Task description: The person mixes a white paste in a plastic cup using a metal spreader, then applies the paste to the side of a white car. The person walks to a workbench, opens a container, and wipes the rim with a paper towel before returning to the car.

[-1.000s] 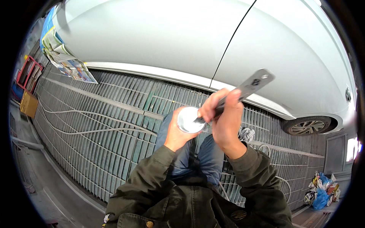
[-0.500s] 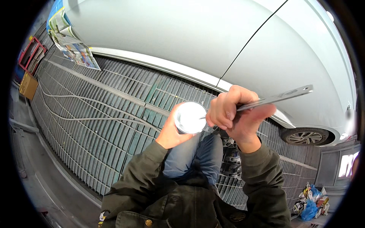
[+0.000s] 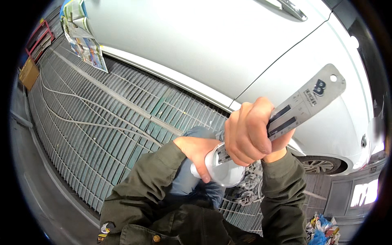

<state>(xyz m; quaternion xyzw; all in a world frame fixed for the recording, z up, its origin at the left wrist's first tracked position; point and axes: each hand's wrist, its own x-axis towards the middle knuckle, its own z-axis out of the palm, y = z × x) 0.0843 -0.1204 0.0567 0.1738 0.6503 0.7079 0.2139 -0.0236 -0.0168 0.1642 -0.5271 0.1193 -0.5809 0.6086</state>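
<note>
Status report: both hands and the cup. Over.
Left hand gripping tilted white cup. Right hand closed on metal strip, its lower end inside cup. Right hand partly hides cup's mouth.

Prob. was an auto body wkshp. Pale car [image 3: 183,45] stood beyond the R hand [image 3: 253,132], 1 wheel [image 3: 320,165] showing to R of the grip. Printed paper sheets [image 3: 87,41] hung on the car, far L of the grip. Floor was slatted metal grating [image 3: 110,153]; grey hose [image 3: 81,121] ran across it, L of the grip, w/ a red rack [image 3: 36,33] & cardboard box [image 3: 29,74] farther L. Well R of the grip lay a heap of crumpled paper & blue plastic [image 3: 322,230]. Grip held a marked metal strip [image 3: 306,102], end in a white cup [image 3: 228,173].
</note>
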